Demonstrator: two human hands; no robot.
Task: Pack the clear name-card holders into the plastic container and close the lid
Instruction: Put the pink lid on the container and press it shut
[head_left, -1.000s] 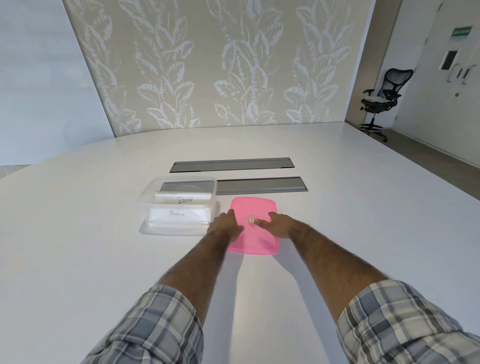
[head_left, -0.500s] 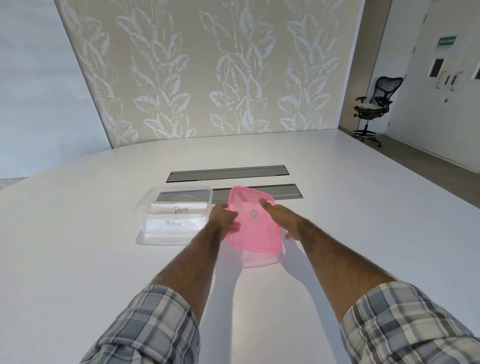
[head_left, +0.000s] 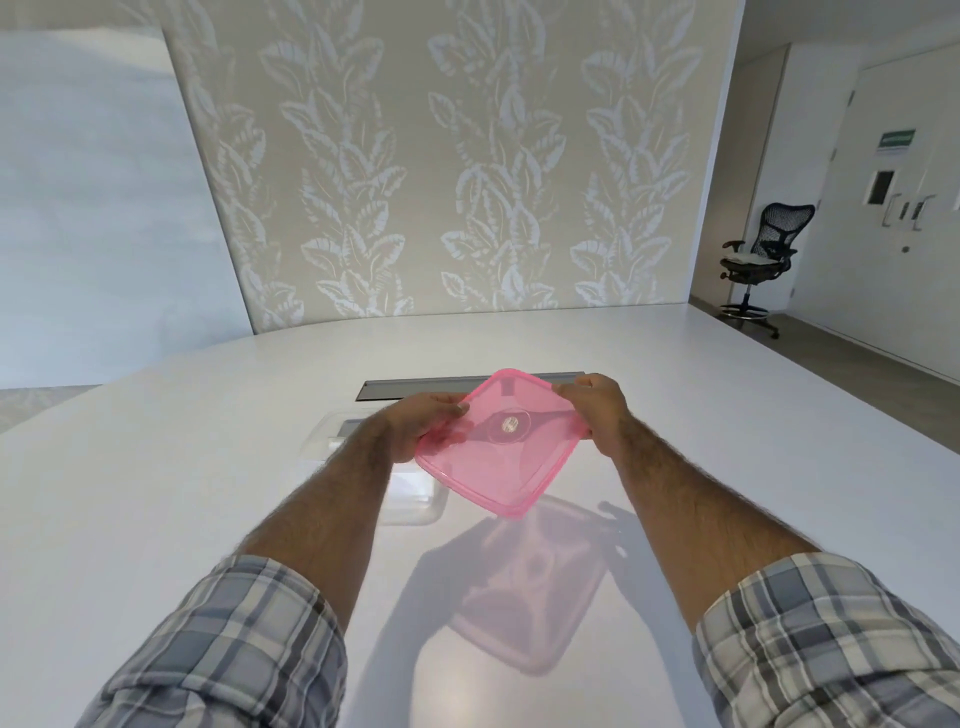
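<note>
The translucent pink lid (head_left: 501, 441) is held above the white table (head_left: 156, 467), tilted, with one corner toward the person. The left hand (head_left: 415, 426) grips its edge at 9 o'clock. The right hand (head_left: 597, 410) grips the corner at 2 o'clock. The clear plastic container (head_left: 415, 499) stands at the lid's 8 o'clock, mostly hidden behind the left forearm. A grey cable slot (head_left: 415, 387) lies at 12 o'clock.

We saw the left sleeve (head_left: 223, 649) and the right sleeve (head_left: 831, 649) cut from one checked cloth: broad squares of slate blue, grey and cream, crossed by thin dark lines. Each sleeve was rolled back into a thick, creased fold. Beyond the folds we noted the left forearm (head_left: 337, 499) and right forearm (head_left: 691, 504) bare and hairy, and the left hand (head_left: 415, 426) and right hand (head_left: 597, 410) ungloved
</note>
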